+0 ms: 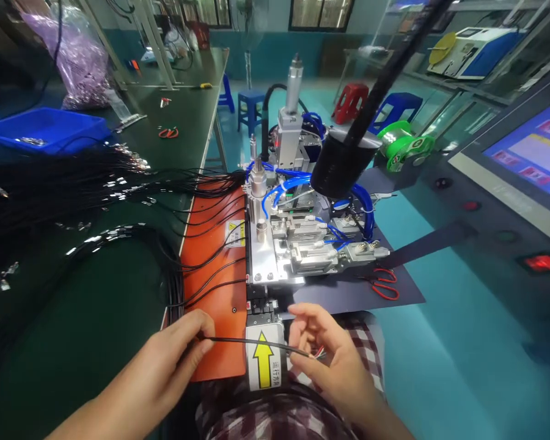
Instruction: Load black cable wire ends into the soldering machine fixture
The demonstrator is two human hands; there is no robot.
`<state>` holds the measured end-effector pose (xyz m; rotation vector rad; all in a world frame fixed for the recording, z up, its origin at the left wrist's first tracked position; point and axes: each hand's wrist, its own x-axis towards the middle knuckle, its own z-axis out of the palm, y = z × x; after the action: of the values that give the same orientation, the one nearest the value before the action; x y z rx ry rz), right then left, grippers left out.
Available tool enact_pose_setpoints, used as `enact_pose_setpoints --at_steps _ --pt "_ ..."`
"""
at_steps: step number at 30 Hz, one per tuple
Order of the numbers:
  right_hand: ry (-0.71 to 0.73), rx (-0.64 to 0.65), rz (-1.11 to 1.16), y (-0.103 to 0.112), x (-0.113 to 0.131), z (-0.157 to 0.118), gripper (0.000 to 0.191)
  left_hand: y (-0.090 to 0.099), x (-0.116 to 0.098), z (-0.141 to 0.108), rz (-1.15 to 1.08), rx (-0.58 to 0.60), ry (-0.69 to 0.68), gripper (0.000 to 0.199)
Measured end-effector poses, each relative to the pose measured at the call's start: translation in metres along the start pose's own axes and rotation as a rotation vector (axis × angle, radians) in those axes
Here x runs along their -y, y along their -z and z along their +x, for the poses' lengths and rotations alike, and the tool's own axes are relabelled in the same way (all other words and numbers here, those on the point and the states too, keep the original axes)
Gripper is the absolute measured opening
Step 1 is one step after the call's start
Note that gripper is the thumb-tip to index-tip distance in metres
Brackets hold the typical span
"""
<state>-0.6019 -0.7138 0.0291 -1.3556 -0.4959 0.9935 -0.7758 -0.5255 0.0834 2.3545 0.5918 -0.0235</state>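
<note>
A thin black cable stretches between my two hands, above the yellow-arrow label at the front of the machine. My left hand pinches it between thumb and fingers. At the other end, several thin coloured wires stick out of the black jacket. My right hand curls loosely around this end, the thumb beneath it and the index finger raised. Just beyond my hands stands a metal machine with blue air tubes. Several black cables run from its left side across an orange plate.
A large bundle of black cables lies on the dark table at left, near a blue tray. Red-handled scissors lie right of the machine. A control panel with a screen flanks the right; a black cylinder hangs over the machine.
</note>
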Motion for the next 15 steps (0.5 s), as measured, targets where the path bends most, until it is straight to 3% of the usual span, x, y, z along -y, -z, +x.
enact_pose_setpoints --at_steps 3,6,9,13,15 --pt "-0.053 0.023 0.102 -0.004 0.003 0.002 0.024 -0.01 0.004 -0.004 0.043 0.051 0.029 0.02" --pt "-0.062 -0.013 0.052 -0.009 0.0 0.005 0.007 -0.02 -0.004 -0.003 0.095 0.08 0.004 0.014" --pt "-0.021 -0.042 -0.023 -0.015 -0.002 0.006 0.006 -0.033 -0.026 0.007 -0.042 0.098 -0.062 0.017" --pt "-0.04 -0.02 0.002 -0.013 -0.003 0.003 0.007 -0.043 -0.054 0.027 -0.31 0.225 -0.081 0.022" --pt "-0.067 0.024 0.06 -0.008 -0.002 0.002 0.008 -0.039 -0.059 0.03 -0.312 0.156 -0.137 0.022"
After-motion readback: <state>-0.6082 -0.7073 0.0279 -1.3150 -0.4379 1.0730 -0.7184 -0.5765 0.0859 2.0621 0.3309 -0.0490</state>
